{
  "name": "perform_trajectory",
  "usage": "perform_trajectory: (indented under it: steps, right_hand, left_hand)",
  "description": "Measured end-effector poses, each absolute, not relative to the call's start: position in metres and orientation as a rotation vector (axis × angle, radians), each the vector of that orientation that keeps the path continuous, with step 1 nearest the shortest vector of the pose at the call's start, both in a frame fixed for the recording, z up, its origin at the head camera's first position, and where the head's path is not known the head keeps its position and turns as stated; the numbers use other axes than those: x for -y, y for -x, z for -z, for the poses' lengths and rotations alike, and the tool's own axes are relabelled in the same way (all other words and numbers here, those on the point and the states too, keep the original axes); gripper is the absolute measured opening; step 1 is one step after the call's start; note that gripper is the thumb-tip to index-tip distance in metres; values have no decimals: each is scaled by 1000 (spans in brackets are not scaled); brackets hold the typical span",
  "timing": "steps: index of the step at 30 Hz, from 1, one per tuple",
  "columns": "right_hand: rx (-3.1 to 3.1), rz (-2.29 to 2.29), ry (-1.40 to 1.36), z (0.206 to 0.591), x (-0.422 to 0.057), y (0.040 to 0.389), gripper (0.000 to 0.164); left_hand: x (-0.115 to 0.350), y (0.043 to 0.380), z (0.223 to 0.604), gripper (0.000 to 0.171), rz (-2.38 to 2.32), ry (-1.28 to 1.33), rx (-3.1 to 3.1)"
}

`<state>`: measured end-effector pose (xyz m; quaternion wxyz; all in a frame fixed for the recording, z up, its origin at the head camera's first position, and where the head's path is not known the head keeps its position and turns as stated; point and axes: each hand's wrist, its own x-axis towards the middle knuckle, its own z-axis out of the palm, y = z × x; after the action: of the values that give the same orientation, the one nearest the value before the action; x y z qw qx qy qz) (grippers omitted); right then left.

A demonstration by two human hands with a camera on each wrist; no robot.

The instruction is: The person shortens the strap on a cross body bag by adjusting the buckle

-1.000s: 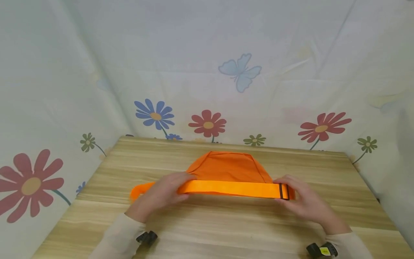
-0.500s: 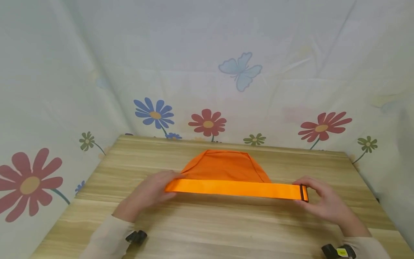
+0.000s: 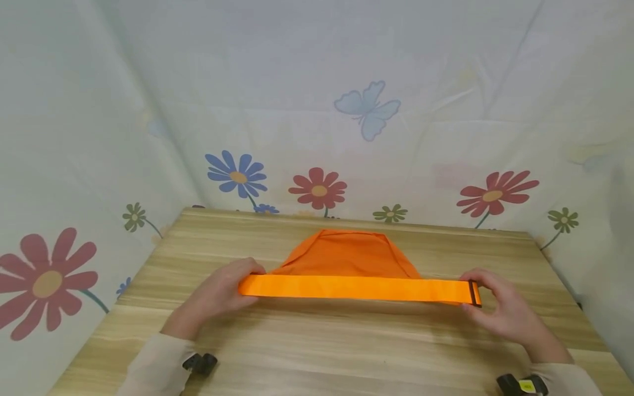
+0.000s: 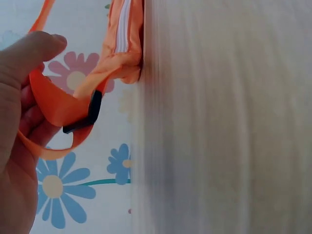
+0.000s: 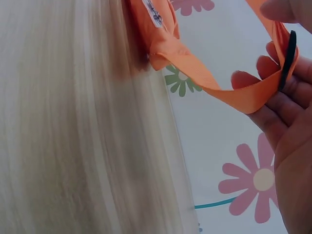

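An orange waist bag (image 3: 349, 253) rests near the back of the wood-grain table, its strap (image 3: 354, 287) stretched straight across in front. My left hand (image 3: 225, 289) grips the strap's left end. At the other end, my right hand (image 3: 500, 305) pinches the strap beside a black slider (image 3: 474, 293). In the left wrist view, the strap loops over the fingers near another black buckle (image 4: 90, 114), with a white zipper (image 4: 123, 27) on the bag. The right wrist view has the slider (image 5: 289, 58) lying against the fingers and a zipper pull (image 5: 155, 12) on the bag.
The table (image 3: 346, 352) meets a pale wall cloth (image 3: 277, 71) printed with flowers and a butterfly at its back and sides. Black wrist devices (image 3: 200, 363) sit over the light sleeves (image 3: 153, 366).
Both hands have moved apart, the left one leftward and the right one rightward, drawing the strap out longer. The loose strap loop at the left is gone; the bag has barely moved.
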<state>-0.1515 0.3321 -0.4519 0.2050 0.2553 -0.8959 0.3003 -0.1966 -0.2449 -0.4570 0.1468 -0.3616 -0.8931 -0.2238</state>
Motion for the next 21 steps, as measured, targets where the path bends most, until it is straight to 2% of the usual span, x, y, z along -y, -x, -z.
perform_trajectory:
  steps: [10, 21]
  right_hand:
    - [2463, -962, -712, 457, -329, 153, 59]
    - [2469, -980, -658, 459, -340, 153, 60]
  left_hand:
    - [251, 202, 466, 55, 1121, 1095, 2360]
    - [253, 199, 456, 52, 901, 1134, 2414]
